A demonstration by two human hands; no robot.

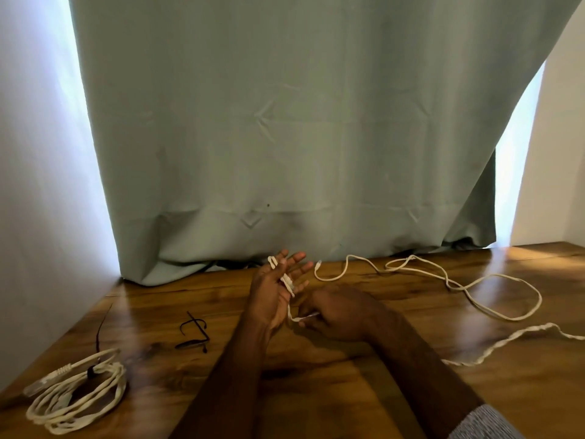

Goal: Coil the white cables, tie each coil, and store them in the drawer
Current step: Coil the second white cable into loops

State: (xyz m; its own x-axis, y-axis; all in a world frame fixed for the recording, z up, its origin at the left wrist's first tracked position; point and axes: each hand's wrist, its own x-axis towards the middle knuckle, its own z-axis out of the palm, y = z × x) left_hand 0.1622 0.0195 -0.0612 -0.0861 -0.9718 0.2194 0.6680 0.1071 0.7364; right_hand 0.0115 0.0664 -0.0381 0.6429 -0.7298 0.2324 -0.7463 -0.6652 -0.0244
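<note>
Wooden counter [348,391], glossy, dark grain, daylight glare at its far right corner. Grey-green curtain [285,122] hangs behind, hem bunched on the counter's back edge; bright light shows at both sides, pale wall [563,137] at right

One view only — a wide-angle head camera, looking forward and down across a wooden table [364,391] toward a grey-green curtain [285,122] at 12 o'clock. It sits close: both forearms enter from 6 o'clock, and the left hand [273,291] and right hand [338,313] meet near centre (edges bow from lens distortion).
</note>
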